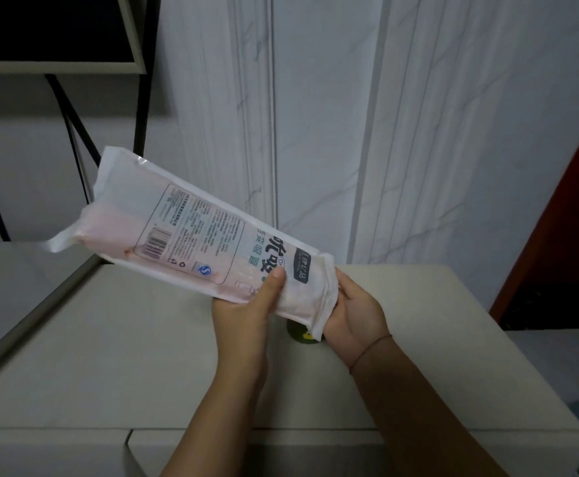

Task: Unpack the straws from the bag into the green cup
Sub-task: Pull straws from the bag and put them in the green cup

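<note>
- The bag [191, 228] is held in the air, tilted, its sealed far end up at the left and its near end low. I judge this is meant to slide the straws [105, 228], a pale pink mass behind the plastic, down toward the mouth.
- The left hand [246, 311] grips the bag near its low end, thumb pressed on the printed face, steadying it.
- The right hand [353, 315] wraps round the crumpled low end, probably working the opening. Its fingers are hidden behind the plastic, so I cannot tell whether the bag is open yet.
- The green cup [302, 337] stands on the pale table [109, 339] directly under the low end, mostly covered by it and well placed to catch straws.
- The print is Chinese: large dark characters reading roughly "吮吸", smaller teal ones beside them, a dark tag [303, 266], a boxed panel of fine text too small to read, and a barcode [155, 241].
</note>
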A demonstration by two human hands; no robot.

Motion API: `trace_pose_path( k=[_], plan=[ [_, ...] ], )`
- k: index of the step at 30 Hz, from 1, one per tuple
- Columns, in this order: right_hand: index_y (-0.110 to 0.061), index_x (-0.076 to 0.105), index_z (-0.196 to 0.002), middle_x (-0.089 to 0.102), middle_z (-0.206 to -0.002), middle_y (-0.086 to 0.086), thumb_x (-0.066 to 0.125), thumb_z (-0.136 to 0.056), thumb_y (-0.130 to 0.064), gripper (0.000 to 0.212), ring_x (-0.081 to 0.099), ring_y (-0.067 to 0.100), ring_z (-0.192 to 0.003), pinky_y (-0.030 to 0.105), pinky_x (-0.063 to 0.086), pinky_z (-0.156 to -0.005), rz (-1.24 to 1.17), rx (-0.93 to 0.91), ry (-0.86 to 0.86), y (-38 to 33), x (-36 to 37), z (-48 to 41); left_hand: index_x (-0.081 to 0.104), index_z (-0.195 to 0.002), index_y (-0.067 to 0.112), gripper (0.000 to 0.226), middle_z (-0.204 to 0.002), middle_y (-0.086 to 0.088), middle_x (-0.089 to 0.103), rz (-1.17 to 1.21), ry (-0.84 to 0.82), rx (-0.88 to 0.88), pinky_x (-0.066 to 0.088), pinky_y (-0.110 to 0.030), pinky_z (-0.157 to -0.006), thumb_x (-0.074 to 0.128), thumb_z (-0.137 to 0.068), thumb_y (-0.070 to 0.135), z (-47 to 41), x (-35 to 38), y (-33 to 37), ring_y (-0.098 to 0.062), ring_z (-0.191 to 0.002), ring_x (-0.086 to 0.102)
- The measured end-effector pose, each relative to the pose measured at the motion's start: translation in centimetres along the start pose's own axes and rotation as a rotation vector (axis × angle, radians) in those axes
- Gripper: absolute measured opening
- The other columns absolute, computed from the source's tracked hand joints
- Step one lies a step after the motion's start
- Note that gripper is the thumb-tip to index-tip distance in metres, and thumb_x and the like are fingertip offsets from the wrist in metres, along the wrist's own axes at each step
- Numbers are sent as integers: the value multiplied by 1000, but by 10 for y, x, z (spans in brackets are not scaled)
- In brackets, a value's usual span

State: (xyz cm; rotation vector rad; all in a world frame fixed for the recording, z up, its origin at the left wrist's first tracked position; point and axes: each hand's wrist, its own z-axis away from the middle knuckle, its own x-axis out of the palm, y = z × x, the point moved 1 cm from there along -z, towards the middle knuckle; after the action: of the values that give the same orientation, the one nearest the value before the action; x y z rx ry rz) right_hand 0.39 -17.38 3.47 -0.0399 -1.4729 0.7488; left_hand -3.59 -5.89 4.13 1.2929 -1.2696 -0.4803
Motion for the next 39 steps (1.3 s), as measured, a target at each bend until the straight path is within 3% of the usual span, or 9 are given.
trace_pose_path(
  k=[5, 8, 11, 15, 17, 19, 23, 32, 39],
  plan=[
    [1, 66, -110, 67, -114, 22, 43, -94, -31, 43, 68, 37, -95, 53, 48, -90, -7, -27, 34, 2, 4, 1, 60, -123, 16, 48, -113, 0, 71, -2, -9, 14, 56, -30, -87, 72, -77, 9, 1, -3, 6, -12, -102, 68],
    [-1, 62, -120, 61, -122, 24, 45, -94, -24, 38, 59, 39, -112, 53, 41, -104, 35, -135, 99, 3, 0, -3, 59, -121, 24, 47, -115, 1, 70, 62, 16, -10, 54, -35, -91, 72, -78, 10, 0, -5, 6, -13, -105, 67],
    [-5, 62, -119, 65, -118, 23, 46, -95, -17, 32, 60, 41, -110, 58, 45, -97, 206, -261, 213, 13, -1, -6, 60, -119, 23, 45, -117, 0, 69, 170, 40, -136, 51, -42, -96, 72, -78, 9, 2, -5, -1, -17, -107, 66],
    [-16, 69, -109, 73, -100, 7, 52, -93, -20, 23, 69, 26, -91, 34, 59, -73, 651, -429, 320, 18, 1, 4, 63, -106, 21, 29, -109, -4, 73, 351, 88, -347, 49, -43, -97, 68, -81, 8, 2, -8, -10, -20, -102, 69],
    [-16, 69, -105, 71, -92, 0, 57, -90, -18, 19, 64, 12, -78, 15, 52, -56, 800, -529, 333, 14, 2, 9, 64, -106, 18, 27, -106, -5, 74, 445, 121, -403, 50, -44, -96, 67, -82, 6, -2, -13, -11, -19, -98, 70],
    [-14, 69, -102, 67, -81, -1, 60, -88, -17, 17, 54, 6, -63, 10, 43, -47, 853, -563, 326, 11, 3, 10, 63, -112, 14, 31, -107, -6, 73, 479, 133, -423, 51, -42, -94, 66, -83, 5, -6, -16, -12, -18, -97, 70],
    [-8, 69, -97, 63, -66, 1, 63, -86, -14, 14, 49, 3, -47, 12, 42, -45, 910, -557, 321, 6, 1, 9, 63, -111, 14, 30, -108, -7, 73, 471, 118, -442, 52, -42, -92, 65, -83, 4, -6, -17, -14, -19, -98, 70],
    [-9, 68, -87, 65, -56, -1, 61, -86, -5, 7, 60, 4, -49, 14, 52, -54, 822, -553, 306, -22, -8, 14, 59, -114, 17, 35, -101, -6, 75, 624, 169, -460, 55, -50, -79, 64, -83, 1, -17, -28, -10, -19, -88, 73],
    [-13, 63, -95, 60, -75, 2, 61, -87, -16, 9, 53, 10, -53, 22, 45, -49, 761, -451, 255, -18, -6, 14, 61, -112, 16, 33, -91, -3, 77, 613, 196, -468, 54, -50, -82, 64, -83, 1, -19, -33, -15, -16, -82, 74]
  ],
)
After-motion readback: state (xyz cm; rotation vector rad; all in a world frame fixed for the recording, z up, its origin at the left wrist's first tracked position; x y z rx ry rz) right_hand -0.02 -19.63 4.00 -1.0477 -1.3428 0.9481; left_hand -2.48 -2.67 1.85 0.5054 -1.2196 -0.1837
